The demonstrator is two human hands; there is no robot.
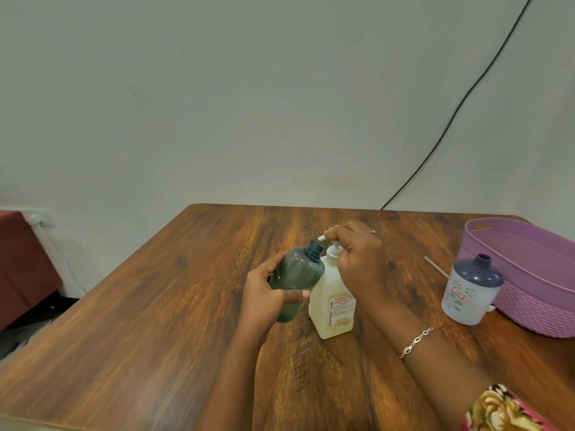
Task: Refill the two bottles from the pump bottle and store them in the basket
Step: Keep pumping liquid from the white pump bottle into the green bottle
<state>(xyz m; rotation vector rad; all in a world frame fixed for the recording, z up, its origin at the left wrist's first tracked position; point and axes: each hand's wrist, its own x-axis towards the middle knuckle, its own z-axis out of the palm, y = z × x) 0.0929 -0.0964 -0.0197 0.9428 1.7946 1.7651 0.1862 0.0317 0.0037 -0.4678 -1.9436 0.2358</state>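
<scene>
Mid-frame, the left hand grips the tilted green bottle round its belly, mouth at the nozzle, while the right hand curls over the pump bottle head. Both look like light, smooth plastic, probably slippery. The second bottle stands uncapped at right, just beside the basket.

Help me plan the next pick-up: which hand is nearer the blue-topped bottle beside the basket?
Right. The right hand holds the head of the pump bottle, left of the blue-topped bottle; the left hand grips the green bottle, even farther left.
</scene>
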